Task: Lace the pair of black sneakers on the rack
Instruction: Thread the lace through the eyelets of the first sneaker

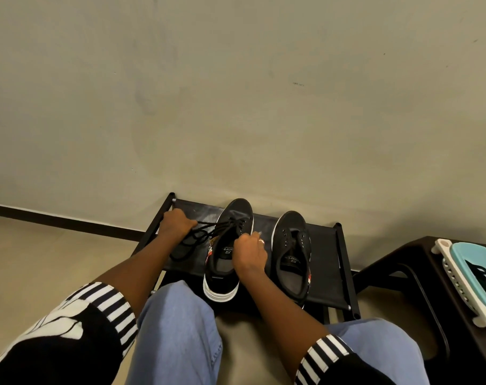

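Note:
Two black sneakers with white soles stand on a low black rack (328, 245), toes toward the wall. The left sneaker (230, 218) has a black lace (205, 232) through its front eyelets. My left hand (176, 222) grips one stretch of that lace and holds it out to the left, with slack looped on the rack below. My right hand (250, 251) is over the sneaker's right eyelet row, fingers curled and pinching the other lace end. The right sneaker (292, 251) has bare eyelets and no lace.
A dark stool (419, 262) stands at the right, carrying a teal and white basket (458, 262) with another black lace (483, 276) inside. A plain wall rises right behind the rack. My knees in blue jeans (178, 329) sit close to the rack's front.

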